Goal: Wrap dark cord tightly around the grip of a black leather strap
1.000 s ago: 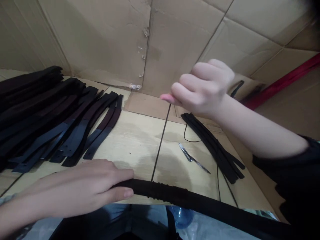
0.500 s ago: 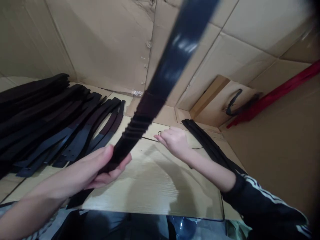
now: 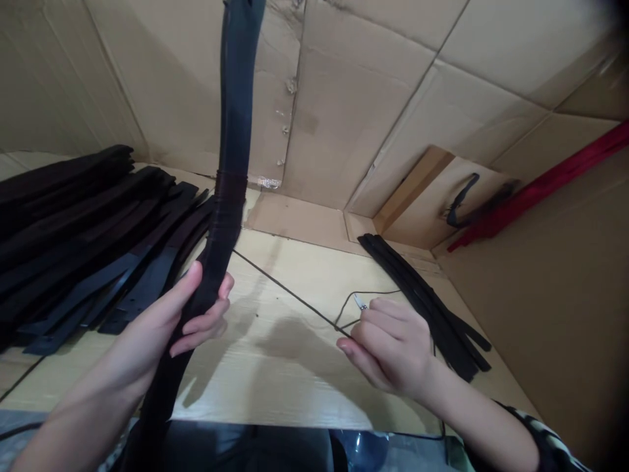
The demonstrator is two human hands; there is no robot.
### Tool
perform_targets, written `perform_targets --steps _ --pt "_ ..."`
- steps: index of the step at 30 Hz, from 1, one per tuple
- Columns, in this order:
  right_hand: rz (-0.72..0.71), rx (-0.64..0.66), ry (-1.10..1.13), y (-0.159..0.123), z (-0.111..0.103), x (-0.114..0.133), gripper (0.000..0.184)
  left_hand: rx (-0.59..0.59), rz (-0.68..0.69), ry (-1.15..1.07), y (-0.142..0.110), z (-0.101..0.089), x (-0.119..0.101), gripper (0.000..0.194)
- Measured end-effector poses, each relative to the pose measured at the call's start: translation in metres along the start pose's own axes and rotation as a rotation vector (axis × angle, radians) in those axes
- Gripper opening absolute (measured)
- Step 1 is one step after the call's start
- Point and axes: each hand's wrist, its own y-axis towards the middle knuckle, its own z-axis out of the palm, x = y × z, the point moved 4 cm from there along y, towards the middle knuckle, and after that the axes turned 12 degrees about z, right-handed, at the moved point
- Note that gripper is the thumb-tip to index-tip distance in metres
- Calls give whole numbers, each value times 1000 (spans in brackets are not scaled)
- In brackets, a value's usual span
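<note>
And here we are over the pale table, with the left hand wrapped firmly round a long black strip, thumb on one side, fingers curled round the other! The strip stands steeply, its lower part crossing the table's near edge left of the middle, its upper part rising past the far edge in front of the cardboard wall. There's a brownish band around it above the fist, and from just below that band runs the thin dark cord, pulled straight, slanting down over the table to the right hand. What a pinch there: fingers folded in, thumb against them, the cord caught between! Just beyond those knuckles, a metal tool peeps out, mostly hidden, beside a loose loop of cord reaching towards a bundle of black strips along the table's right edge. Over at the left end, a big pile of dark strips fans out from the far left corner towards the near edge. And high on the right, a red strip slants across the cardboard
</note>
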Motion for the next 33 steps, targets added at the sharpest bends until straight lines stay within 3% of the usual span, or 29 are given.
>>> perform_targets --steps 5,9,13,18,23,28,33 --pt "137 -23 44 -3 -3 3 36 -52 23 -55 -3 3 2 26" --pt "193 -47 71 -4 -1 3 36 25 76 24 -5 9 9 14" --pt "207 -61 96 -8 3 3 34 69 84 -176 -4 12 24 6" --pt "234 -71 106 -13 4 -2 30 95 -6 -283 -2 14 35 39" --pt "249 -77 110 -16 0 -3 28 92 -62 -325 -4 17 36 30" --pt "274 -60 117 -20 -3 -1 29 244 -35 -211 -12 22 36 22" --pt "252 -36 148 -21 -4 3 29 330 -23 118 -20 27 34 28"
